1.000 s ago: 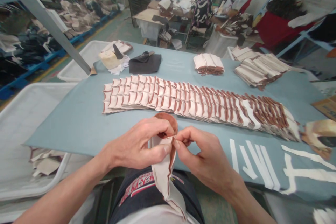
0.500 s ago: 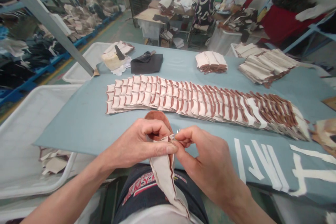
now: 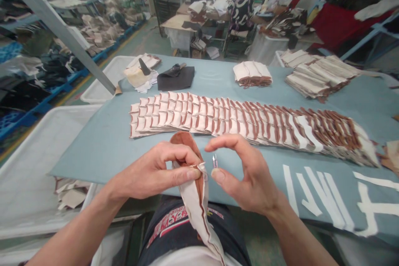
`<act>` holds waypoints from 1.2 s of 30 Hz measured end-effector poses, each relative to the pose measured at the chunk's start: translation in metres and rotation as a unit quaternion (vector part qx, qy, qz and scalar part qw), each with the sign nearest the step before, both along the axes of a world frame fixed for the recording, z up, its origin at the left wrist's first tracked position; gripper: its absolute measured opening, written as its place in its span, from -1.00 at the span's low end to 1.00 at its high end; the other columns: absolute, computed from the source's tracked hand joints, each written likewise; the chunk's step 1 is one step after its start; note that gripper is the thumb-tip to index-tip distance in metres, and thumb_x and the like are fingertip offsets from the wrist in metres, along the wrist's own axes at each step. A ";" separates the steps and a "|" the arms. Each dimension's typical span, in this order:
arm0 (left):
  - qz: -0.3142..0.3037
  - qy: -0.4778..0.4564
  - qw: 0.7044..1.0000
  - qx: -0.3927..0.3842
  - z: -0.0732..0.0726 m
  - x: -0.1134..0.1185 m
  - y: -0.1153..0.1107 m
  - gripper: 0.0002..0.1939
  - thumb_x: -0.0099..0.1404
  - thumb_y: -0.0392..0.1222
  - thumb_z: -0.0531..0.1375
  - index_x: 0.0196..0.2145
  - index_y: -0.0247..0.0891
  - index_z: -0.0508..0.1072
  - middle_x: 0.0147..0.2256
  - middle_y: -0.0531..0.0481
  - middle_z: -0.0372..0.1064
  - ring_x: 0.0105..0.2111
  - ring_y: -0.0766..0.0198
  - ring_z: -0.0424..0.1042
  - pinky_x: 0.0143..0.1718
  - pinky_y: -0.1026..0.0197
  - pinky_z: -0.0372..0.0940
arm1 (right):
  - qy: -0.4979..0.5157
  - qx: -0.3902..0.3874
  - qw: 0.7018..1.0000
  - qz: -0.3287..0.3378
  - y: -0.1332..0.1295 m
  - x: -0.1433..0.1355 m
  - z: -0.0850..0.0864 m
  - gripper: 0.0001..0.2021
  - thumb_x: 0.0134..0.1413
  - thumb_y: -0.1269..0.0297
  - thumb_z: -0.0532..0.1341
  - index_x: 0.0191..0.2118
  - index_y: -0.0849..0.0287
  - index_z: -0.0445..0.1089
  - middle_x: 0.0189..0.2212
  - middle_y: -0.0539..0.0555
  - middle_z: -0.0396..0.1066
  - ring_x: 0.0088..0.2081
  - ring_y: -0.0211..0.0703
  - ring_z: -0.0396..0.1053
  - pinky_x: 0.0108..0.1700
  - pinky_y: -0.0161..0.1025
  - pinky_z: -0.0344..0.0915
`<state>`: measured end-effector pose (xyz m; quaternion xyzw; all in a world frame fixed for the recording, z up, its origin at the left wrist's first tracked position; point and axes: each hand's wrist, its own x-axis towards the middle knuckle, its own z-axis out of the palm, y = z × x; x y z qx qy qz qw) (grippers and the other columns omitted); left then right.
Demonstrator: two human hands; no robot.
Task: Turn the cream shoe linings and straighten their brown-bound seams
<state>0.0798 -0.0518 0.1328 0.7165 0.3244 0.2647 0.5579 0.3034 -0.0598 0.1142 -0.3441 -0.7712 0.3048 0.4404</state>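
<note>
My left hand (image 3: 166,170) pinches a long sewn piece (image 3: 199,212) between thumb and fingers. This piece is cream on one side and brown on the other, with a seam edge running down its length. Its brown end (image 3: 186,140) rises behind my fingers, and the rest hangs over my lap. Just to the right is my right hand (image 3: 246,174), index finger and thumb spread apart, not touching the piece. A small two-pointed metal tool (image 3: 215,161) sticks up at my right thumb tip; its lower part is hidden by the hand.
A long overlapping row of cream-and-brown pieces (image 3: 243,120) lies across the blue table (image 3: 102,145). Behind it are a black cloth (image 3: 176,78) and further stacks (image 3: 252,74). White strips (image 3: 327,197) lie at right. White bins (image 3: 40,133) stand left; a person (image 3: 241,10) sits beyond.
My right hand has opened its thumb and index finger and drawn back from the seam, exposing the metal tip. My left hand keeps its pinch on the piece.
</note>
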 end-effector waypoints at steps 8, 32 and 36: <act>0.014 0.078 0.983 0.168 0.006 0.001 -0.006 -0.81 0.47 -0.28 0.15 -0.34 -0.31 0.45 -0.46 0.11 0.38 -0.48 0.42 0.30 -0.40 0.39 0.18 | -0.057 0.101 0.987 0.107 0.030 -0.010 -0.004 -0.71 0.09 0.05 0.34 -0.24 0.16 0.37 -0.40 0.01 0.43 -0.34 -0.13 0.36 -0.15 -0.13 0.28; 0.038 -0.006 0.996 -0.079 -0.012 0.005 0.001 -0.56 0.44 0.03 0.12 -0.52 -0.25 0.18 -0.56 0.17 0.05 -0.55 0.42 -0.01 -0.56 0.33 -0.07 | -0.150 -0.146 0.964 0.166 0.026 -0.007 0.006 -0.68 0.15 0.25 0.27 -0.51 0.15 0.14 -0.56 -0.14 0.10 -0.50 -0.36 0.07 -0.44 -0.30 -0.06; 0.023 0.021 0.997 -0.069 -0.012 -0.009 0.004 -0.49 0.50 0.14 0.04 -0.47 -0.30 0.29 -0.54 0.14 0.11 -0.54 0.40 0.04 -0.53 0.33 0.00 | -0.138 -0.145 0.965 0.169 0.028 -0.008 0.001 -0.72 0.14 0.26 0.25 -0.50 0.14 0.16 -0.56 -0.14 0.11 -0.50 -0.36 0.07 -0.43 -0.32 -0.02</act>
